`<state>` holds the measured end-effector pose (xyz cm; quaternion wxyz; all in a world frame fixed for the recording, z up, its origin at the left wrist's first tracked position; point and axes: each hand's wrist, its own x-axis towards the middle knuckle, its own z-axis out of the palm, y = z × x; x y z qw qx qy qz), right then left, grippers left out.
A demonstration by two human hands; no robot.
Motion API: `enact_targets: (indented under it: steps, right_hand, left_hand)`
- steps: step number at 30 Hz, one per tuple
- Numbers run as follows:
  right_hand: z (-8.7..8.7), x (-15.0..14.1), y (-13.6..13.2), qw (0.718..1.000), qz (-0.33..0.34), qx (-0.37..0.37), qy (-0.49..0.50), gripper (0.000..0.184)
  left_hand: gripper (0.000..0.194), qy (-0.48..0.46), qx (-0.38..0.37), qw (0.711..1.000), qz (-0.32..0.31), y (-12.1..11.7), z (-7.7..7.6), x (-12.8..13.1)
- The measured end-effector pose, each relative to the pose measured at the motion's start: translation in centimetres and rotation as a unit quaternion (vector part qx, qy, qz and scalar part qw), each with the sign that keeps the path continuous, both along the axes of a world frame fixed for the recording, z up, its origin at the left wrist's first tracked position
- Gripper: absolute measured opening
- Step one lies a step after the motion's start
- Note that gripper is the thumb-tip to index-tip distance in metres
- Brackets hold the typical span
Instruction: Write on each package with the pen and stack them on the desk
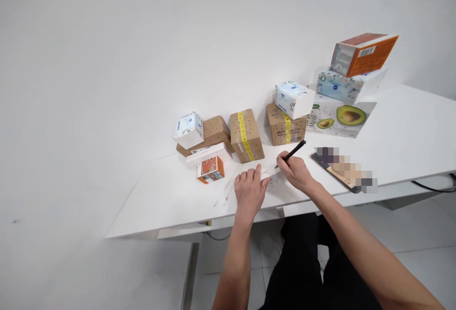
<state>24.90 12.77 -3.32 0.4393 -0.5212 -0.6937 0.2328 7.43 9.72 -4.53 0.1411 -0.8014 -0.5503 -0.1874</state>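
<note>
My right hand (295,171) is closed around a black pen (295,149), a slim stylus-like one, held slanted with its tip pointing down at the white table. Close to its left, my left hand (249,188) rests on the tabletop with its fingers bent. A small flat white item (264,174) with red print sticks out between its index finger and thumb; most of it is hidden under the hand. The pen tip is just right of this item, and whether they touch I cannot tell.
Behind my hands stand cardboard boxes (245,134) with yellow tape, tissue packs (294,98), an avocado-print box (342,117) and an orange box (366,55) on a stack. A small orange box (211,169) lies left. Right lies a phone-like device (335,171), partly blurred. The white table (153,196) meets the wall.
</note>
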Motion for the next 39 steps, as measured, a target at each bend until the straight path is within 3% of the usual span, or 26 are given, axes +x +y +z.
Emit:
enact_targets:
  steps: [11, 20, 25, 29, 31, 34, 36, 39]
  right_hand:
    - [0.0, -0.1, 0.2, 0.999, 0.016, 0.002, -0.048, 0.023]
    - [0.0, -0.1, 0.1, 0.999, 0.019, -0.003, -0.029, 0.022]
    - [0.3, -0.2, -0.2, 0.997, -0.03, -0.019, 0.075, 0.026]
    - [-0.6, 0.3, -0.6, 0.965, -0.107, -0.008, 0.239, 0.028]
    - [-1.6, 1.2, -0.6, 0.95, -0.154, -0.003, 0.271, 0.029]
    - [-3.2, 3.0, -0.3, 0.965, -0.207, -0.06, 0.148, 0.032]
    - [-4.2, 4.0, -0.1, 0.973, -0.197, -0.119, 0.012, 0.03]
    - [-5.1, 4.5, 0.2, 0.967, -0.168, -0.168, -0.094, 0.024]
  left_hand:
    - [0.048, 0.003, -0.002, 1.0, 0.001, 0.0, -0.2, -0.1]
    - [0.049, 0.007, -0.002, 1.0, 0.004, 0.1, -0.2, -0.1]
    - [0.049, 0.009, 0.002, 1.0, 0.004, 0.0, -0.2, 0.0]
    - [0.049, 0.011, 0.004, 1.0, 0.006, -0.1, -0.1, -0.1]
    - [0.049, 0.015, 0.002, 1.0, 0.007, 0.0, -0.1, -0.1]
    - [0.05, 0.021, 0.004, 1.0, 0.008, 0.0, -0.2, -0.1]
    - [0.05, 0.022, 0.007, 1.0, 0.009, 0.1, -0.3, -0.1]
    - [0.05, 0.018, 0.009, 1.0, 0.009, 0.1, -0.3, 0.0]
